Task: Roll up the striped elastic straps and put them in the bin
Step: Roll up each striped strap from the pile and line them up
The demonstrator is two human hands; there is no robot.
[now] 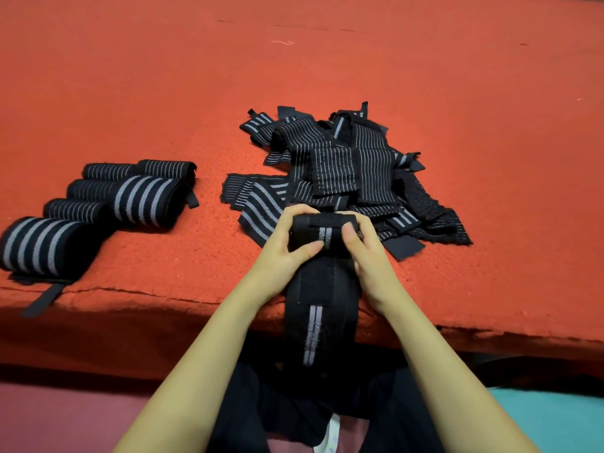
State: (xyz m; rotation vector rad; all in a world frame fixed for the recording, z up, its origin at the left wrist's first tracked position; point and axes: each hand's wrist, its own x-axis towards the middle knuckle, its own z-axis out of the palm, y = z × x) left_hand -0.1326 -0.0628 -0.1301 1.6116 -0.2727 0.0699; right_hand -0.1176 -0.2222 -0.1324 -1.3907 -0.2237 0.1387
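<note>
The left grip (283,245) and right grip (369,258) clasp the strap (315,289), rolled end far, tail running near off the table (130,93).

You are looking down at a red, felt-like worktop (327,60) that is filling most of your view. A thin dark crack (130,291) is running along the worktop's near edge, where the covering is bending down over the front. A small pale squiggle (282,42) is showing on the worktop's far part. Below the worktop's front, a dull pink surface (65,416) is lying to the left, and a teal surface (555,420) is showing to the right.
</note>
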